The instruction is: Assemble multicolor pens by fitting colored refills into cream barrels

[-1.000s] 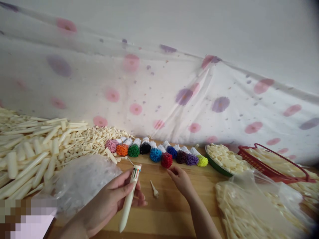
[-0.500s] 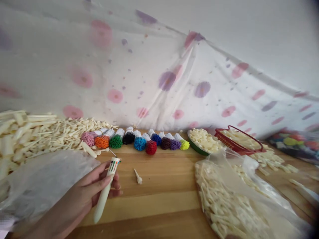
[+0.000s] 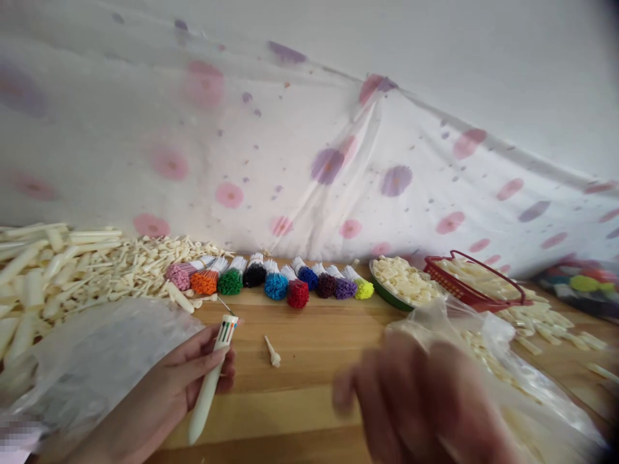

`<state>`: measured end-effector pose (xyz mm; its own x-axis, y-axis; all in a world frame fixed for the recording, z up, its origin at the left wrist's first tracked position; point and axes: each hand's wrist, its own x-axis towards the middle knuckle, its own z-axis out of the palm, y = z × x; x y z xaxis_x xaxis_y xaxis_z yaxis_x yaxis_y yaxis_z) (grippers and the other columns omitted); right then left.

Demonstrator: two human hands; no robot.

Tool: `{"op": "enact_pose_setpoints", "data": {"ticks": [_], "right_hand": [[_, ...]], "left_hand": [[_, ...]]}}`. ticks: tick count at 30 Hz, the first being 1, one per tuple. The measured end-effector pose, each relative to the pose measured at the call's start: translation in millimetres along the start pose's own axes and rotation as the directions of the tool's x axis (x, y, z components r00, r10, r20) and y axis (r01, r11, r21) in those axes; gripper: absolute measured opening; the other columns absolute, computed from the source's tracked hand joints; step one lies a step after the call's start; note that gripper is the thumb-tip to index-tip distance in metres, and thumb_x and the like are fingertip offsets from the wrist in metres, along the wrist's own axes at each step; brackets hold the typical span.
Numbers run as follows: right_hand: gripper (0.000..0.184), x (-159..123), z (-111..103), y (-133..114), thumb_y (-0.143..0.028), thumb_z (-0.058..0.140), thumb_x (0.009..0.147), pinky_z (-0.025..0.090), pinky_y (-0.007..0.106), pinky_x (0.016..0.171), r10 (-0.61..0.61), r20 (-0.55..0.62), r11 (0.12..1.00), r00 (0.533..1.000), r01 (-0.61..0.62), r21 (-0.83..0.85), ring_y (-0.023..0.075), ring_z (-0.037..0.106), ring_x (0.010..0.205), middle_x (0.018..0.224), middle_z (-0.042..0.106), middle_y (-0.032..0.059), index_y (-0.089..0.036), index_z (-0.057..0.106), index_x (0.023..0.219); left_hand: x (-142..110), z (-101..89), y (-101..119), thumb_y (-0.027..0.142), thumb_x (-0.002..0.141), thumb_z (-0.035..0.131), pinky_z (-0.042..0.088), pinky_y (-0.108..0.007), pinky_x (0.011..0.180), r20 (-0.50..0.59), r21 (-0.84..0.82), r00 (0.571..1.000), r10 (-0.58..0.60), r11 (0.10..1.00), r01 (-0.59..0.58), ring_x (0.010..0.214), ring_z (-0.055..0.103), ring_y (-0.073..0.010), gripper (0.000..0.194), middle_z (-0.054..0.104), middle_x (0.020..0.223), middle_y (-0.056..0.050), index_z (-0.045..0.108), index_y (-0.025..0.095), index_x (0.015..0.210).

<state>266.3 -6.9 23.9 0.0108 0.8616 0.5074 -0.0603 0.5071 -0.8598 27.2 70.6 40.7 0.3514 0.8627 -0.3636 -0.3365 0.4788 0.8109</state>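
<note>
My left hand (image 3: 193,374) is closed around a cream multicolour pen (image 3: 209,393). The pen leans with its slotted end up, where small coloured sliders show, and a thin refill (image 3: 225,305) sticks out at that end. My right hand (image 3: 416,393) is smeared by motion over the front of the table, near the clear plastic bag (image 3: 520,399) of cream pen parts; whether it holds anything I cannot see. Between the hands a small cream cone-shaped part (image 3: 271,353) lies on the wood.
Bundles of refills with coloured ends, such as the red bundle (image 3: 297,293), line the back of the table (image 3: 309,328). Cream parts (image 3: 116,267) are heaped at left beside a plastic bag (image 3: 111,348). A green bowl (image 3: 391,299) and a red basket (image 3: 476,298) hold more parts.
My right hand has come up from the bottom edge into view over the table. My left hand keeps its hold on the pen. The whole view has shifted slightly.
</note>
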Motion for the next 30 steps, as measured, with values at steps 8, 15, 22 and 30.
{"op": "enact_pose_setpoints", "data": {"ticks": [8,15,22,30], "right_hand": [[0.023,144.0,-34.3,62.9,-0.036,0.052,0.088,0.049,0.029,0.059,0.356,-0.318,0.627,0.879,-0.477,-0.616,0.0136,0.058,0.061,0.071,0.058,-0.0007,-0.014,0.056,0.08],[0.023,170.8,-31.9,96.2,-0.029,0.053,0.09,0.051,0.038,0.079,0.532,-0.229,0.273,0.815,-0.422,-0.864,0.0188,0.06,0.092,0.111,0.059,0.007,-0.017,0.058,0.109],[0.023,179.0,-24.3,94.1,-0.029,0.053,0.09,0.051,0.038,0.079,0.624,-0.192,0.109,0.757,-0.327,-0.939,0.0187,0.06,0.092,0.113,0.059,0.008,-0.017,0.057,0.11],[0.026,170.9,-22.3,99.7,-0.029,0.054,0.09,0.051,0.04,0.08,0.576,-0.181,0.081,0.797,-0.277,-0.958,0.0202,0.06,0.095,0.113,0.058,0.0083,-0.016,0.055,0.113]], "left_hand": [[-2.9,1.2,5.1,0.017,0.072,0.073,0.051,-0.022,0.069,0.024,-0.065,1.0,0.007,0.998,-0.005,0.073,0.06,-0.013,0.023,0.067,0.077,-0.001,0.068,0.021,0.094],[-2.8,-0.3,6.0,0.014,0.072,0.072,0.05,-0.023,0.069,0.016,-0.069,1.0,0.016,0.998,-0.015,0.071,0.061,-0.0133,0.023,0.067,0.077,-0.002,0.067,0.019,0.094],[-2.3,0.3,6.1,0.015,0.072,0.071,0.049,-0.023,0.07,0.018,-0.056,1.0,0.005,0.998,-0.004,0.073,0.06,-0.0137,0.022,0.066,0.077,-0.001,0.068,0.019,0.094],[-2.0,0.2,5.0,0.013,0.075,0.068,0.047,-0.023,0.067,0.082,-0.099,0.996,0.016,0.995,-0.007,0.07,0.06,-0.0128,0.026,0.066,0.079,-0.003,0.068,0.018,0.1]]}}
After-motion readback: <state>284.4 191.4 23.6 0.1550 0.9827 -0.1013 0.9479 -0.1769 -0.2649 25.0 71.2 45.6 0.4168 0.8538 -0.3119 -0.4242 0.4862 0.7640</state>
